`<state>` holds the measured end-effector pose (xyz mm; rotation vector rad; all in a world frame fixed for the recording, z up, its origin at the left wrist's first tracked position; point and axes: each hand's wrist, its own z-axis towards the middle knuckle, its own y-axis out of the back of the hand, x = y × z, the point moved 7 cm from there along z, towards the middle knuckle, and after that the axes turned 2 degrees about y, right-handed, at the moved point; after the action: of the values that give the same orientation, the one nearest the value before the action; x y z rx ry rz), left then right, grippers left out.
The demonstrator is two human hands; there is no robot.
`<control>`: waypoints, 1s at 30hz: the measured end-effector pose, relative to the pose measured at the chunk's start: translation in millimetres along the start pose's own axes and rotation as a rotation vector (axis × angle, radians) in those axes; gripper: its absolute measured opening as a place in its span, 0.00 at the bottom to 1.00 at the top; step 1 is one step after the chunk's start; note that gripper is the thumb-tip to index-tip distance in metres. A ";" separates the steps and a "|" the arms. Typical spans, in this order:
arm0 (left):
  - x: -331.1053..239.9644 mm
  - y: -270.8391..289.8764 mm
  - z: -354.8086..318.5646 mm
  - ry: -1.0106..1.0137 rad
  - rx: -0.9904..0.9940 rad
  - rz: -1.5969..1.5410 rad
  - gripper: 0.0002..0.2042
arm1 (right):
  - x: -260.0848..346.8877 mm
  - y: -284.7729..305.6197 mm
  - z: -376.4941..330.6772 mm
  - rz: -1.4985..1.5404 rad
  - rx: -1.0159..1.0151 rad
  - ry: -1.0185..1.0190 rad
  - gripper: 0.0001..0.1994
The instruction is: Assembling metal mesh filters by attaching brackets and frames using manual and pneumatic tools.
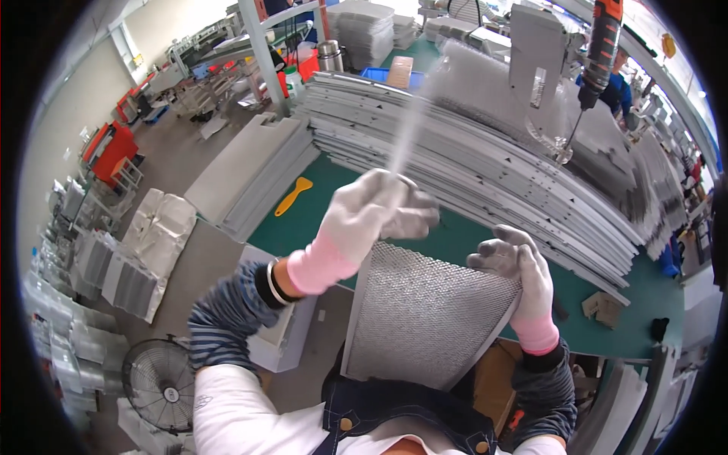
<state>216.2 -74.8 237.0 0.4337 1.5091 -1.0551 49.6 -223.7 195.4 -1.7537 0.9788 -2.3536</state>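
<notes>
head view: mesh panel held at its far right corner, pale strip in the left hand

placement. the grey mesh panel stands tilted in front of your torso, its far edge near the green table, its lower edge close to your denim bib. contact with the bib: cannot tell. the tilt probably serves to face the broad side up toward you while one hand steadies it.

you hold the pale strip upward, above the panel and well apart from most of its face; i judge this keeps its loose length off the mesh. it is blurred, material uncertain.

the metal profiles lie stacked lengthwise across the far part of the table, presumably to keep the near side workable. the yellow scraper lies flat left of your hands, seemingly within reach. the power driver is upright at far right, bit down; what carries it is out of sight.

grip. your right hand closes on the panel's corner, palm along the side, fingers bent at the top edge. your left hand makes a narrow pinch on the strip, other fingers loosely bent; exact finger contact is lost in blur.
</notes>
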 end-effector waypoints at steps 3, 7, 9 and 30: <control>12.7 12.9 -19.6 -0.140 -0.137 0.001 0.15 | 6.4 -0.9 -3.5 -0.071 0.004 0.015 0.22; 55.7 41.3 -51.0 -0.009 -0.236 0.023 0.07 | 6.0 -8.8 -0.8 -0.112 0.013 0.020 0.22; 54.7 46.8 -54.2 -0.003 -0.245 0.009 0.06 | 5.6 -11.6 -2.9 -0.094 0.026 -0.005 0.22; -17.6 11.4 -4.8 0.041 0.232 1.046 0.50 | 0.4 11.5 13.3 -0.339 -0.020 -0.025 0.27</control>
<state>226.5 -59.9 248.7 1.2404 0.9485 -0.3691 57.3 -239.1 192.0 -2.0972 0.7542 -2.5082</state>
